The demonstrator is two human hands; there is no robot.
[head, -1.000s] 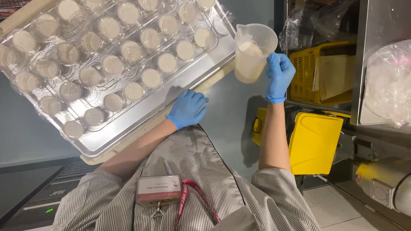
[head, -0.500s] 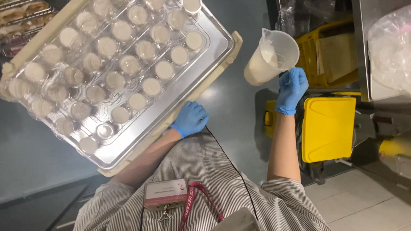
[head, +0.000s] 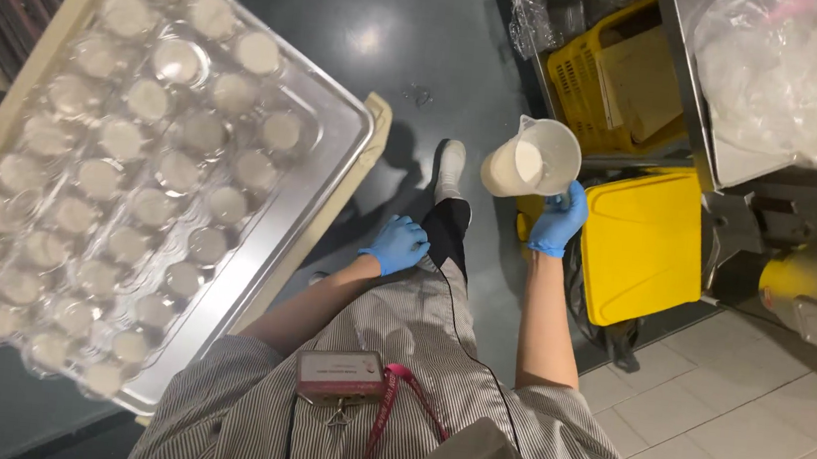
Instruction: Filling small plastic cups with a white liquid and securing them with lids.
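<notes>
Dark grey floor (head: 419, 21) is giving way to pale tiles (head: 760, 413) w/ a yellow bin (head: 642, 242) just right of the right hand (head: 559, 219), which is gripping the white jug (head: 533, 159) from below. Left hand (head: 395, 245) is hanging loosely curled, holding nothing, beside the metal tray (head: 326, 152) of clear cups (head: 135, 163) to its left.

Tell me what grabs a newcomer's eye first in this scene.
The big metal tray of clear cups filled with pale cream fills the left side. At centre, the blue-gloved right hand holds up a plastic jug of white liquid, while the gloved left hand hangs free beside the tray. Bright yellow bins stand right.
</notes>
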